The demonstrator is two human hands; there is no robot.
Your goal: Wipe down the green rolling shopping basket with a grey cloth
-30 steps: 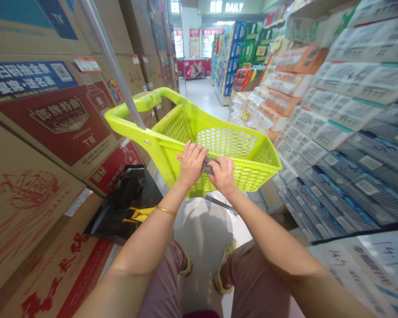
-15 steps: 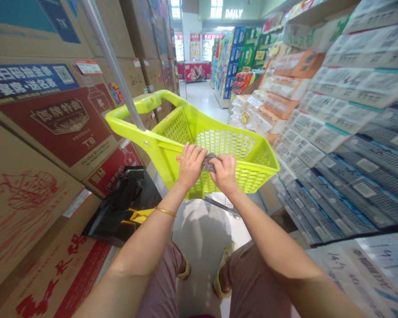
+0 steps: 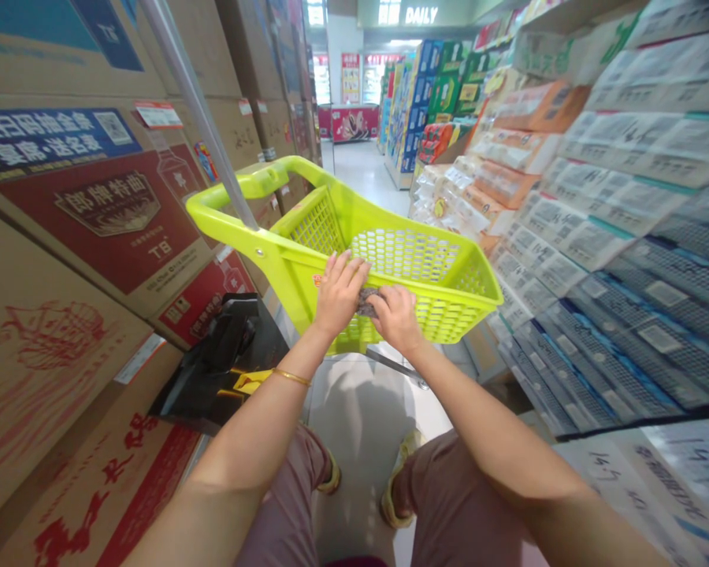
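Observation:
In front of me stands a lime-green plastic shopping cart (image 3: 295,256) with a perforated basket and a metal pole rising at its handle end. My left hand (image 3: 338,295) is hooked over the near rim, its fingers bent across the top edge. Just right of it, my right hand (image 3: 397,316) pinches a crumpled grey cloth (image 3: 367,302) against the outer side of the basket, below the rim. Part of the cloth is hidden behind the fingers. Nothing shows inside the visible part of the basket.
Stacked cardboard cartons (image 3: 103,205) line the left side. A black bin-like object (image 3: 221,370) with a yellow cloth (image 3: 254,382) stands by my left forearm. Piled tissue packs (image 3: 614,205) close in on the right. A tiled aisle (image 3: 358,169) runs ahead past shelves.
My right hand has slid slightly lower on the basket's side with the cloth, its fingers now below the rim. The left hand keeps its place on the rim.

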